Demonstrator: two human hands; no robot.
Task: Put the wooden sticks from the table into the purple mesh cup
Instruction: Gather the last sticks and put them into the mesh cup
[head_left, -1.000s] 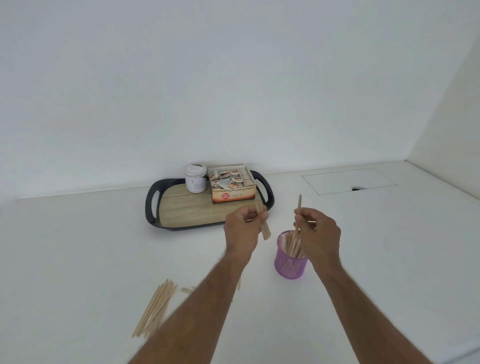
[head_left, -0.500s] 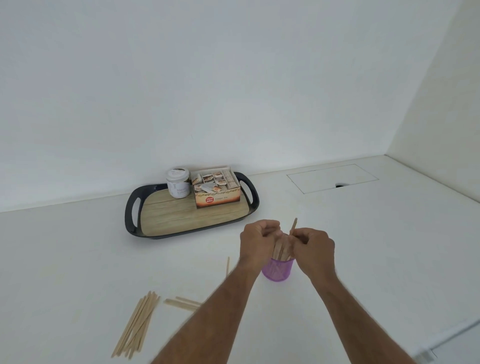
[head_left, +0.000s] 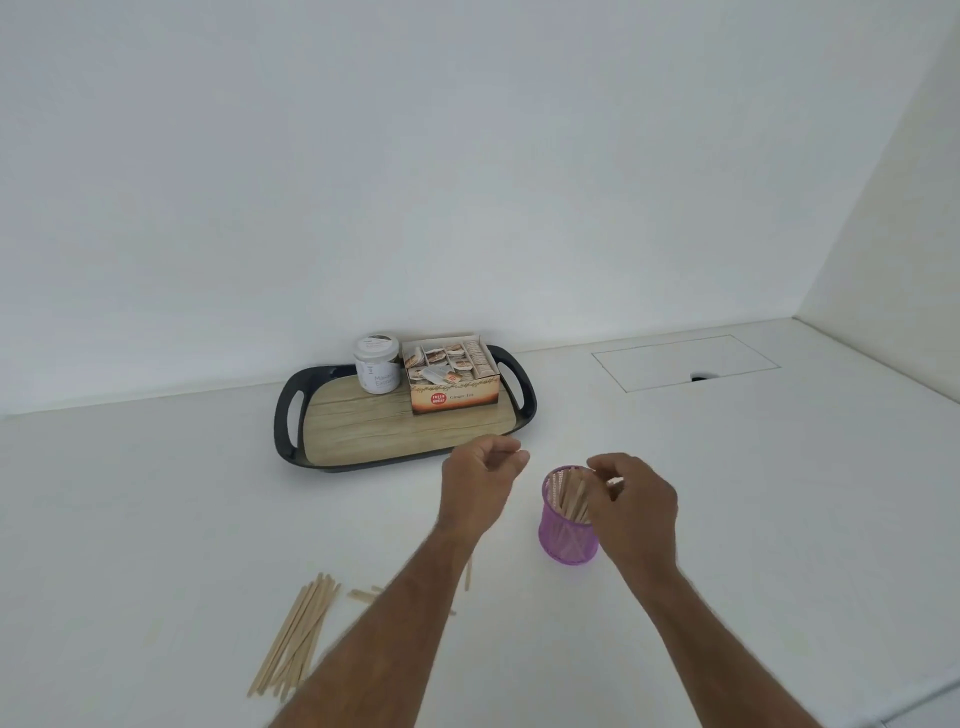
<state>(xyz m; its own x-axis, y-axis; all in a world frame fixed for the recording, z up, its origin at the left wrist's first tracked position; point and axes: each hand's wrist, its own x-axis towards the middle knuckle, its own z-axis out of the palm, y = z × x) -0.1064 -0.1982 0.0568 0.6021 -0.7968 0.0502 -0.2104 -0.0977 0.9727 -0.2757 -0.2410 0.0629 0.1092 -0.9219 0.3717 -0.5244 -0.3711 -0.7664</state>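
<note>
The purple mesh cup (head_left: 562, 538) stands upright on the white table and holds several wooden sticks (head_left: 571, 494). My right hand (head_left: 636, 501) sits at the cup's right rim, its curled fingers pinching the top of a stick that stands in the cup. My left hand (head_left: 483, 480) hovers just left of the cup, loosely curled and holding nothing. A bundle of several loose sticks (head_left: 298, 639) lies on the table at the lower left. A few more sticks (head_left: 363, 595) lie beside my left forearm, partly hidden by it.
A black-rimmed tray (head_left: 289, 415) with a wooden base stands behind the hands, carrying a white jar (head_left: 378, 370) and an open tea box (head_left: 453, 384). A square hatch outline (head_left: 685, 368) lies in the table at the back right. Walls close the back and right.
Both hands had sticks above the cup; the sticks now stand in the cup. My left hand has let go and drawn away to the left. My right hand has lowered to the rim.
</note>
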